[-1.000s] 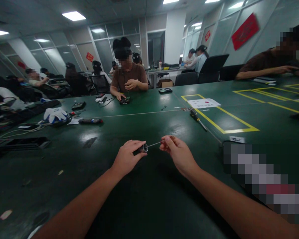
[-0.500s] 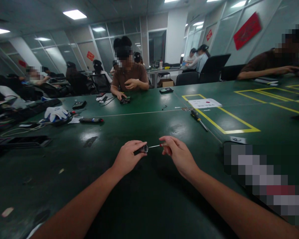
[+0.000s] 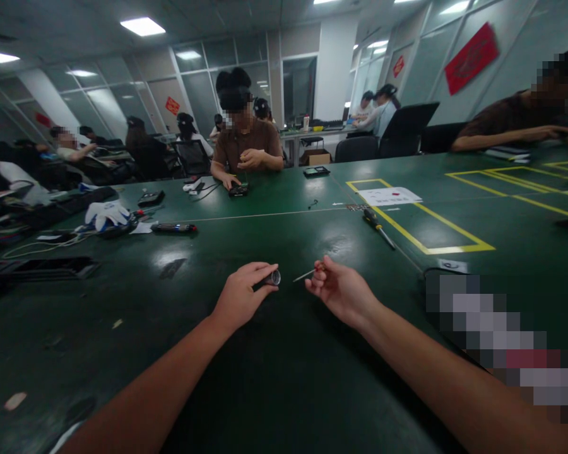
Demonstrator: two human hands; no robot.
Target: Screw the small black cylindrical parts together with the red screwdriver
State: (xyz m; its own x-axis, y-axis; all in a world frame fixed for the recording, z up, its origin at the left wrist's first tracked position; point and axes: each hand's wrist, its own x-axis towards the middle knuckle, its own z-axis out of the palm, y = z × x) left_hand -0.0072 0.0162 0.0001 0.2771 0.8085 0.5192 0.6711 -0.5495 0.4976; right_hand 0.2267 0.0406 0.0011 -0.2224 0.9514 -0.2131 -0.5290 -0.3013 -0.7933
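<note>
My left hand rests on the green table with its fingers closed round a small dark cylinder with a round metal end. My right hand lies just to the right, palm turned partly up, pinching a thin small screwdriver with a red handle. The screwdriver's metal tip points left toward the cylinder's end but stands a little apart from it.
A yellow-and-black screwdriver lies by a yellow taped rectangle with a paper sheet. White gloves, a dark tool and cables lie at the left. A person works across the table; others sit around.
The screwdriver tip was in the cylinder's end; now my right hand has drawn it out to the right and turned palm up. My left hand has hardly moved.
</note>
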